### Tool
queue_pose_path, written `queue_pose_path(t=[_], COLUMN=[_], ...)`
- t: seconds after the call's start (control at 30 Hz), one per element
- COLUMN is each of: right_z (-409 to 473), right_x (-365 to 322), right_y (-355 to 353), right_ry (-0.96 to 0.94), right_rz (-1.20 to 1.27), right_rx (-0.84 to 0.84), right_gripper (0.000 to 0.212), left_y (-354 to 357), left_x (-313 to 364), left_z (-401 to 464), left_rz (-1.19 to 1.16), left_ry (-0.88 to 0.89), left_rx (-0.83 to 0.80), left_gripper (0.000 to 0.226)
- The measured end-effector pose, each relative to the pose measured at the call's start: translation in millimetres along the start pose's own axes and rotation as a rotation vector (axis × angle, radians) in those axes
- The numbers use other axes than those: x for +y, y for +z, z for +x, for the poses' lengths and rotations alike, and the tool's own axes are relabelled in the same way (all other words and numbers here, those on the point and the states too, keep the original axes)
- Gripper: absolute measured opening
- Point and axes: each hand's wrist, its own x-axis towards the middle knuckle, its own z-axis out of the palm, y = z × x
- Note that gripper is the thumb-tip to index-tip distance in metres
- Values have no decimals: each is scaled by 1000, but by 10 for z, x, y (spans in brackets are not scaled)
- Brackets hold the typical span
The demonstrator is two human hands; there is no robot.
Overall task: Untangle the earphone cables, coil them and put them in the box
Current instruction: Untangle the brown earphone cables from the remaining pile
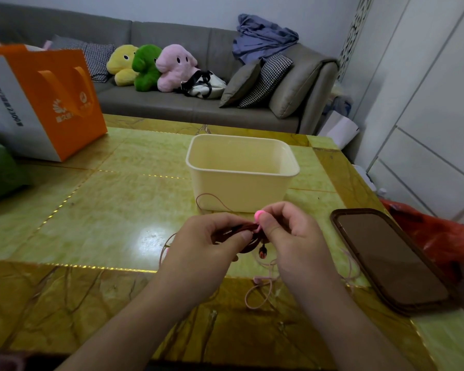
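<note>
Across the middle of the view stretched a glossy green and gold table (113,210), its far edge running along a grey sofa (172,103) and its right edge slanting down past white cabinet fronts (426,129). On the sofa sat three plush toys (150,66), some cushions and a heap of blue cloth (263,38). An orange and white paper bag (38,103) stood at the table's far left corner, leaving a broad bare stretch of tabletop between it and the cream box (241,172), which stood open-topped near the centre. A dark phone (389,261) lay flat along the right edge, near the right hand but apart from it.

Just in front of the box, both hands met over the table. The left hand (209,242) had its fingers curled, thumb and forefinger pinching a bunch of dark red cable (245,232). The right hand (292,236) was likewise curled, pinching the same bunch close by, with a pink earbud (259,215) showing at its fingertips. A small dark earbud (263,253) dangled below between the hands. A pale pink cable (257,295) lay in a loose loop on the table under the right wrist, and a thin strand arched up against the box's near wall.
</note>
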Motion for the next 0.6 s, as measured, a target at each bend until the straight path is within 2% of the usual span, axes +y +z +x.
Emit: queue_pose_path(t=[0.2, 0.33, 0.4, 0.5, 0.6], right_z=[22, 73, 89, 86, 86], right_x=[20, 24, 54, 61, 31], right_y=[6, -69, -90, -97, -127], right_ry=[-9, 40, 78, 93, 75], right_rz=[98, 114, 75, 68, 98], right_rx=[1, -155, -192, -162, -63], right_gripper=[16, 2, 11, 11, 8], left_y=[25, -26, -29, 0, 18], left_x=[-40, -74, -66, -41, -18], left_z=[31, 52, 61, 49, 70], left_rz=[-11, -25, -77, -84, -109], left_ry=[-41, -62, -72, -85, -100], left_rx=[68, 63, 71, 69, 76], left_gripper=[16, 15, 15, 15, 17])
